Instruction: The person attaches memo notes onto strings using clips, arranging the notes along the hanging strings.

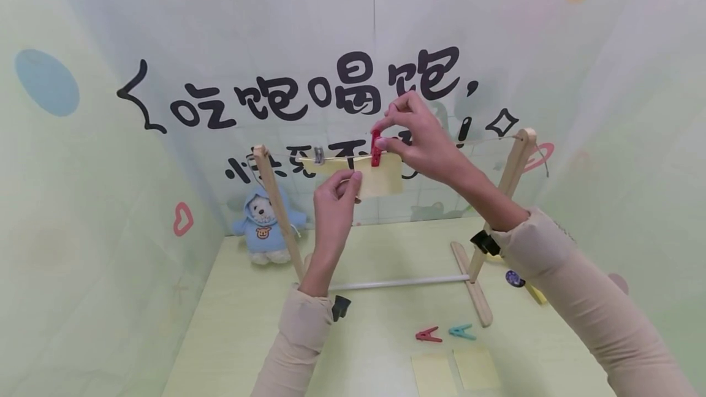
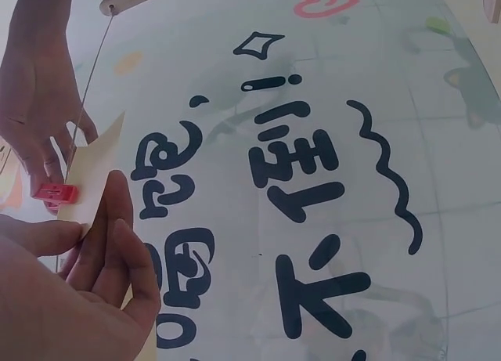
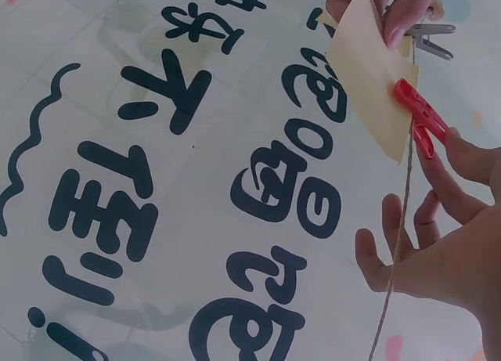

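Note:
A string runs between two wooden posts, and a yellow sheet of paper hangs at it. My left hand pinches the sheet's left edge between thumb and fingers. Above the sheet, my right hand pinches a red clothespin by thumb and forefinger, the other fingers spread loosely. The clothespin's jaws sit over the paper's top edge at the string. To the left, a grey clothespin holds another yellow sheet on the string; the nearer sheet and left hand partly cover it.
On the table lie a red clothespin, a teal clothespin and two yellow sheets, one left, one right. The left post stands before a plush bear in blue. A white rod joins the stand's feet.

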Action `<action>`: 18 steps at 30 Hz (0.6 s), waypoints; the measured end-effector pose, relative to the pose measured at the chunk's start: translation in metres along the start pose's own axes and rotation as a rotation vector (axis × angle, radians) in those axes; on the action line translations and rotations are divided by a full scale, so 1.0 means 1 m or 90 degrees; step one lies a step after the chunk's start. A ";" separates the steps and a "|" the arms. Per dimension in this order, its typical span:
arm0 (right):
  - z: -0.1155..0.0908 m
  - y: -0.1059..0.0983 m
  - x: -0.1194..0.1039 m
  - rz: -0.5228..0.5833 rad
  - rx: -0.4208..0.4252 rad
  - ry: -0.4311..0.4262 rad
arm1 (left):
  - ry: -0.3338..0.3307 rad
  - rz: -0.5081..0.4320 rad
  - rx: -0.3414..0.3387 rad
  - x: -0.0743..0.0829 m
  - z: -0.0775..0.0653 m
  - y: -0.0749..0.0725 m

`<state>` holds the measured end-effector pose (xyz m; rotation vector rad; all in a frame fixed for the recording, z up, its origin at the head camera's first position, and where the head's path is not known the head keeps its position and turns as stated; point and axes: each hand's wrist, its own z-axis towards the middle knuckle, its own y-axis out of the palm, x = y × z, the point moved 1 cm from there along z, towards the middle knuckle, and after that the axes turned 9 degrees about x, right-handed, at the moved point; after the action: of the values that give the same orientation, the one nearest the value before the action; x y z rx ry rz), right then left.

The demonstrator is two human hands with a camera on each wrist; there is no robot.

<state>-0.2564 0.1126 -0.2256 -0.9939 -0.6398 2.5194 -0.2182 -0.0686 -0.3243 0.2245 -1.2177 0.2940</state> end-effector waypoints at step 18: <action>-0.013 -0.004 0.001 -0.005 0.017 -0.032 | -0.005 0.012 0.008 -0.006 0.001 0.000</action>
<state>-0.2472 0.1201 -0.2327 -0.9194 -0.6223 2.5467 -0.2212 -0.0695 -0.3299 0.2256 -1.2271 0.3183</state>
